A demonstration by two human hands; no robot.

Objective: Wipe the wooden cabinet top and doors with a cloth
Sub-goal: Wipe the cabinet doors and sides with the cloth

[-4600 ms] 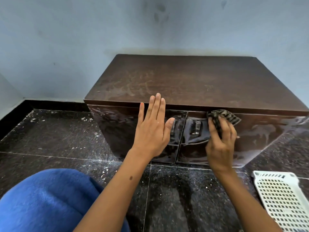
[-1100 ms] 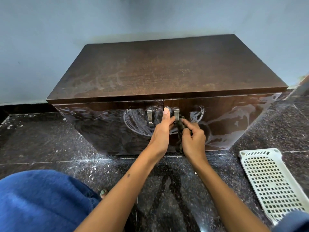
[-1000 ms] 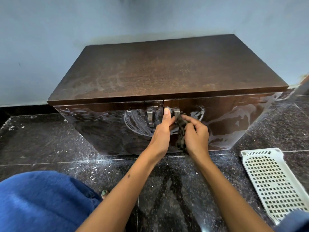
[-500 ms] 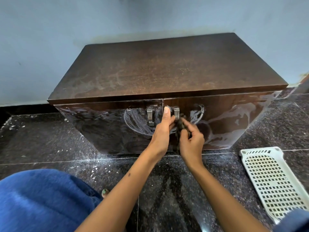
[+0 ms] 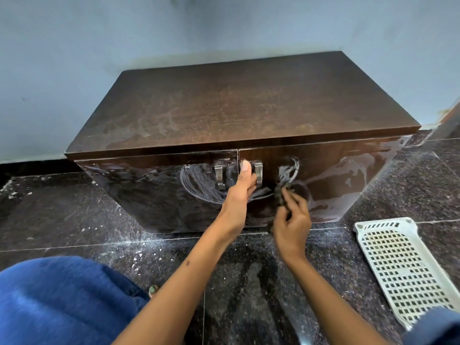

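A person's right hand [image 5: 292, 224] pinches a dark cloth [image 5: 280, 195] against the cabinet's right door [image 5: 331, 175]; the left hand [image 5: 240, 195], fingers curled at the door handle [image 5: 258, 174], steadies it. Overlapping strokes should clear the remaining streaks
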